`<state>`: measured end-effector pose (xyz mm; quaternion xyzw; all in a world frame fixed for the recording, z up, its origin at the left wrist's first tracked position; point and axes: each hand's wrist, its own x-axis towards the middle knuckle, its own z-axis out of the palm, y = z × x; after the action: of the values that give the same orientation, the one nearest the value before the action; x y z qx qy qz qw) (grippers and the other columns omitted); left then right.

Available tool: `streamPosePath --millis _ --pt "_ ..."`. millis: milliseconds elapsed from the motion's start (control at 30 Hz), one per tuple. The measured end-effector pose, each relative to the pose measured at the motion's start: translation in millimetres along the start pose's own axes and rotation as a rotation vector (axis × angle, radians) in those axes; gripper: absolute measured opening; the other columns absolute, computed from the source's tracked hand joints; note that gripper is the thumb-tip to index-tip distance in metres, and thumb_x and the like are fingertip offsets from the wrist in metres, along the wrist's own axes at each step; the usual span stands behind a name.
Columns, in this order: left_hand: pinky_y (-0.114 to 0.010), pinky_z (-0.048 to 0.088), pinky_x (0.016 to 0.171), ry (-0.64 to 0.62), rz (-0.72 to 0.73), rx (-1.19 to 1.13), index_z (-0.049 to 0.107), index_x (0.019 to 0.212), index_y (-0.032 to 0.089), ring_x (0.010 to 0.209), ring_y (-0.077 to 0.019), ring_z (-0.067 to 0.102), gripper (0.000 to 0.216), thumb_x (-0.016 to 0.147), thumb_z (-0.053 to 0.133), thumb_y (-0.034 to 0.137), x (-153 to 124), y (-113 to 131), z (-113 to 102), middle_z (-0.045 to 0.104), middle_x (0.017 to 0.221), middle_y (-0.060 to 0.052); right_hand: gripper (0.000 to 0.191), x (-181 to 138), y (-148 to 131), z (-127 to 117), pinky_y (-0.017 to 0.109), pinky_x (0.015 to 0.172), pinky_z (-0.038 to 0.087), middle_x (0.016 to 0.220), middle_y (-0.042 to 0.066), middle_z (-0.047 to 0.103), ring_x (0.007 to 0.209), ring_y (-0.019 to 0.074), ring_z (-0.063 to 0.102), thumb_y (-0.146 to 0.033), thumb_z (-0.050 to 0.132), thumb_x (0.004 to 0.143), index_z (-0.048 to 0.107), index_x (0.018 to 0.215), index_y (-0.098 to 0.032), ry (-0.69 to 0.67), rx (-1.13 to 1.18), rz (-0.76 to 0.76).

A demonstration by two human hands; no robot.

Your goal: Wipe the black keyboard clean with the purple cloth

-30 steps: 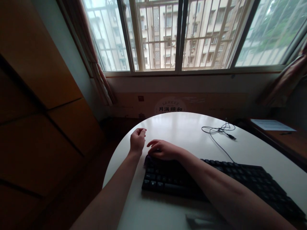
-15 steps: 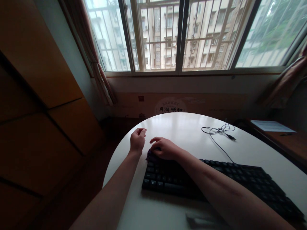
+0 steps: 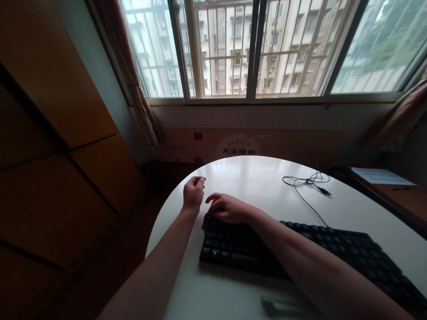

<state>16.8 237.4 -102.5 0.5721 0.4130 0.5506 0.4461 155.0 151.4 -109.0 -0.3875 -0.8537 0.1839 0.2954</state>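
A black keyboard (image 3: 336, 246) lies on the white round table (image 3: 193, 289), partly covered by my right forearm. My right hand (image 3: 230, 208) is at its far left corner, index finger stretched out and the other fingers curled down. Under that hand a dark purple, soft-looking piece (image 3: 206, 222) pokes out past the keyboard's left edge; its kind cannot be made out. Just left of it, above the tabletop, my left hand (image 3: 193, 194) is closed with thumb and fingers together. Whatever it may hold is hidden.
A thin black cable (image 3: 305, 181) with a USB plug (image 3: 324, 191) lies coiled behind the keyboard. Near the front edge is a blurred grey object (image 3: 280, 306). A side table at right holds paper (image 3: 382, 176) and a pen (image 3: 401, 188). Wooden cabinets (image 3: 93, 173) stand at left.
My right hand has shifted slightly left over the keyboard corner, and the purple piece has moved a little nearer along the edge. My left hand stays closed; the view has shifted slightly.
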Motion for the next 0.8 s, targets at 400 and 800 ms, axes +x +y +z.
streamPosePath --millis 400,800 --pt "-0.019 0.033 0.038 0.015 -0.019 -0.009 0.061 0.075 0.017 0.04 -0.0056 0.038 0.014 0.073 0.059 0.03 1 1 1 0.047 0.057 0.006 0.023 0 -15 0 0.034 0.1 0.042 0.124 0.008 0.06 0.109 0.0208 0.058 -0.012 0.06 0.079 0.077 0.092 -0.02 -0.021 -0.153 -0.112" --pt "-0.019 0.032 0.039 0.019 -0.018 -0.051 0.059 0.074 0.017 0.041 -0.0055 0.037 0.015 0.071 0.06 0.031 0 3 0 0.046 0.056 0.006 0.015 2 -23 1 0.033 0.08 0.037 0.098 0.003 0.071 0.09 0.0197 0.058 -0.017 0.059 0.081 0.072 0.084 -0.022 0.051 -0.42 0.087"
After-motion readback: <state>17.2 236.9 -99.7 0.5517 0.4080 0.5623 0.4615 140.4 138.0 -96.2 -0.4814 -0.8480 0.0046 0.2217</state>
